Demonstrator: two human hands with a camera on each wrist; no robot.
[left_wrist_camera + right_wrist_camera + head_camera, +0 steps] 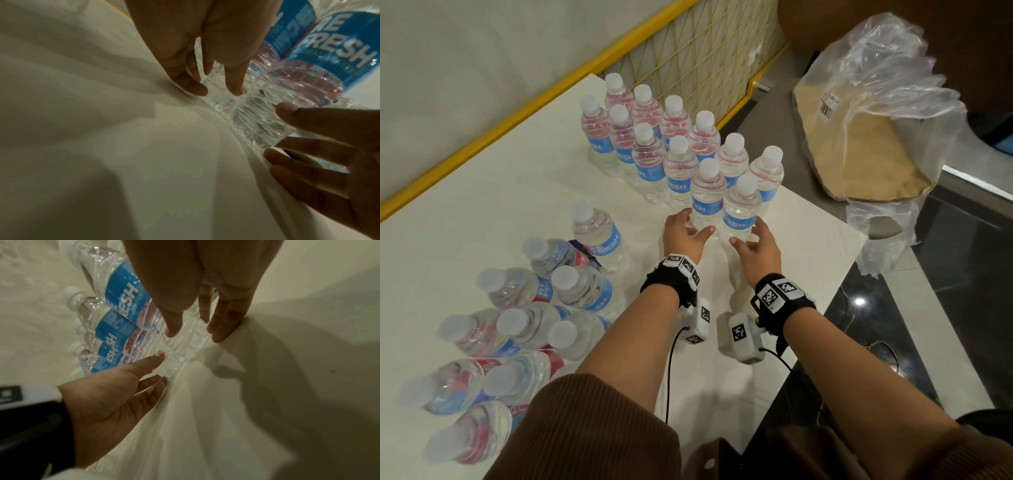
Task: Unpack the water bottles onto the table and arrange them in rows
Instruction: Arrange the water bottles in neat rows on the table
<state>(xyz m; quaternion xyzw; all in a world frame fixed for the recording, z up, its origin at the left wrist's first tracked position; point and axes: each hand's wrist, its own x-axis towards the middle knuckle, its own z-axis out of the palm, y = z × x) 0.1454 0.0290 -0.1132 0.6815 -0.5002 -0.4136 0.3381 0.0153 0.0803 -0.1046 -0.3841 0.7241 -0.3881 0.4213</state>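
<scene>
Clear water bottles with white caps and blue labels stand in two diagonal rows (pixel 671 144) on the white table (pixel 534 192). My left hand (pixel 695 224) brackets the base of the second-nearest bottle (pixel 707 198), thumb in front and fingers on its left side. My right hand (pixel 748 233) does the same at the nearest bottle (pixel 741 212), which ends the front row. In both wrist views the fingers (pixel 195 91) (pixel 218 335) lie nearly straight, their tips at the ribbed bases (pixel 261 123) (pixel 191 337). Neither bottle is lifted.
A cluster of several loose bottles (pixel 517 329) fills the table's near left, with one more (pixel 599 236) standing apart. Crumpled plastic wrap over a cardboard tray (pixel 866 137) lies off the table at the right. A yellow-framed mesh panel (pixel 705 51) stands behind. The table's right edge (pixel 835 281) is close.
</scene>
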